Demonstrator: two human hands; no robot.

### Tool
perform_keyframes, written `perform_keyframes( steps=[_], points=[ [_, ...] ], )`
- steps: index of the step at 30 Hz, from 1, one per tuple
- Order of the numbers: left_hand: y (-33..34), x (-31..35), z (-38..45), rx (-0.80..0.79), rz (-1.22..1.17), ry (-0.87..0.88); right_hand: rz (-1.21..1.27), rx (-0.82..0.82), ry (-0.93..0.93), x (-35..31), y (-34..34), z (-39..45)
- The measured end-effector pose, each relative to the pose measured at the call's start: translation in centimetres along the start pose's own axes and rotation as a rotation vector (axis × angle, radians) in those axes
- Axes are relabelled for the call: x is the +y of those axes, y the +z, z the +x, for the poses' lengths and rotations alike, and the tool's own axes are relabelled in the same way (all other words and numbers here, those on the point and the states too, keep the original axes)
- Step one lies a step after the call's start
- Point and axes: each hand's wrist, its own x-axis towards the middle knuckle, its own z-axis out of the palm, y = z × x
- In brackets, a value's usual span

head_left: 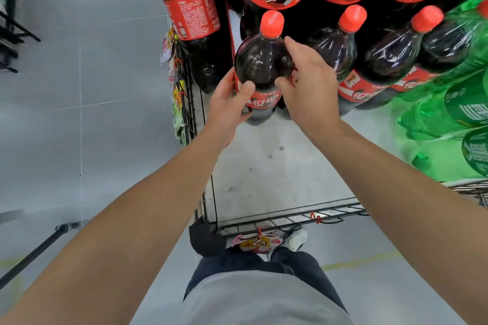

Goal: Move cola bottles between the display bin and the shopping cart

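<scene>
Both hands are closing around one large cola bottle [264, 68] in the upper centre of the frame. The left hand [229, 103] is wrapping its label from the left side, thumb pressing across the front. The right hand [309, 82] is cupping the dark shoulder from the right, fingers reaching toward the red cap [272, 22]. Two hands are probably needed because a full bottle this size is heavy and smooth. The bottle is standing at the left end of a row of red-capped bottles [369, 60] on the pale floor of the wire display bin [290, 215], with green soda bottles [462, 103] lying at the right edge. No shopping cart can be clearly identified.
</scene>
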Motion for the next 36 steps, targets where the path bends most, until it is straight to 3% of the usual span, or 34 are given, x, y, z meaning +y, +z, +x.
perform_keyframes(
  steps=[7, 21, 27, 36],
  points=[
    [-1.2, 2.0, 0.1, -0.002, 0.367, 0.325, 0.017, -0.019, -0.004, 0.1, -0.2, 0.1],
    [-0.1, 2.3, -0.7, 0.025, 0.496, 0.358, -0.016, -0.058, -0.036, -0.3, -1.3, 0.2],
    [0.5, 3.0, -3.4, 0.128, 0.612, 0.355, -0.112, -0.141, -0.084, 0.5, -3.2, -2.9],
    [2.0, 1.4, -10.9, 0.099, 1.175, 0.458, -0.379, -0.274, -0.318, 3.9, -6.9, -8.9]
  ],
)
